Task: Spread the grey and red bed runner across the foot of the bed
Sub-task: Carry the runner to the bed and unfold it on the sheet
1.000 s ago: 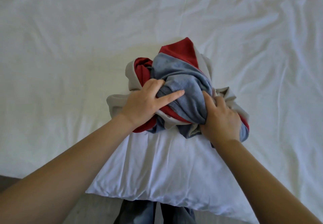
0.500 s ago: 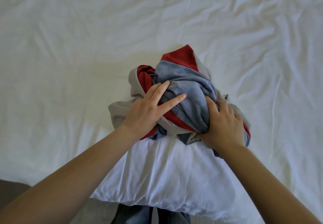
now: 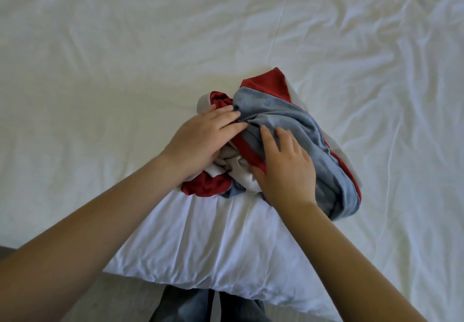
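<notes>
Whereas the right hand point(image 3: 286, 168) had been clenched at the runner's point(image 3: 288, 110) side, it was laid flat, fingers straight, on that soft grey-and-red cloth, crumpled at the pillow's point(image 3: 200, 241) far end. The left hand's point(image 3: 200, 141) fingertips were tucked into a fold; its grip could not be told.

Left hand point(image 3: 200, 141) and right hand point(image 3: 286, 168) lie flat (fingers straight), close together.
</notes>
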